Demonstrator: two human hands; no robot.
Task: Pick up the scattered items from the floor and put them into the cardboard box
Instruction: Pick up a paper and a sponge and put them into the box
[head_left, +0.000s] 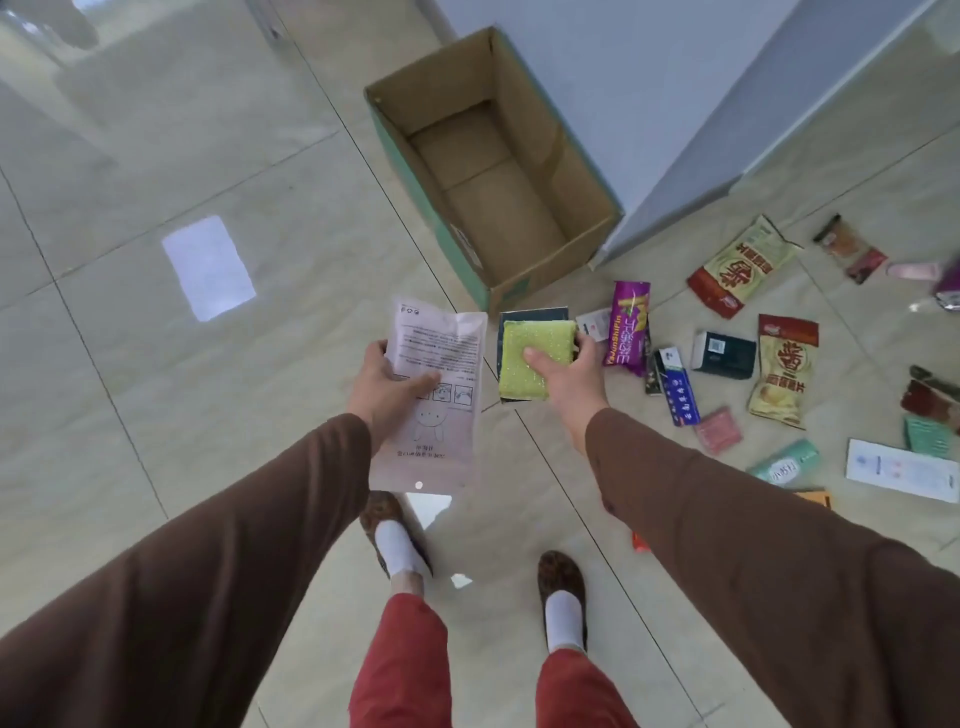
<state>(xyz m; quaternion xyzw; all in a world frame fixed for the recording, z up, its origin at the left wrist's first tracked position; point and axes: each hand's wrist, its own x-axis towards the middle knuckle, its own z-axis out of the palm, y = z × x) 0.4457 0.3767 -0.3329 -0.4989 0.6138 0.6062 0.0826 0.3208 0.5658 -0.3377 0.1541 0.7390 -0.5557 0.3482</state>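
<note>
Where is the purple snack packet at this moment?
In the head view, the purple snack packet lies on the floor right of centre, beside the right hand and just below the cardboard box corner.

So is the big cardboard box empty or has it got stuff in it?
Empty. The open brown cardboard box shows only its bare bottom; the packets still lie on the tiled floor or are in the person's hands.

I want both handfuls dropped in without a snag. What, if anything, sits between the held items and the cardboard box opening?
Nothing visible does. The left hand holds the white pouch and the right hand the green sponge, both just short of the cardboard box, whose top is open and whose interior looks empty.
</note>
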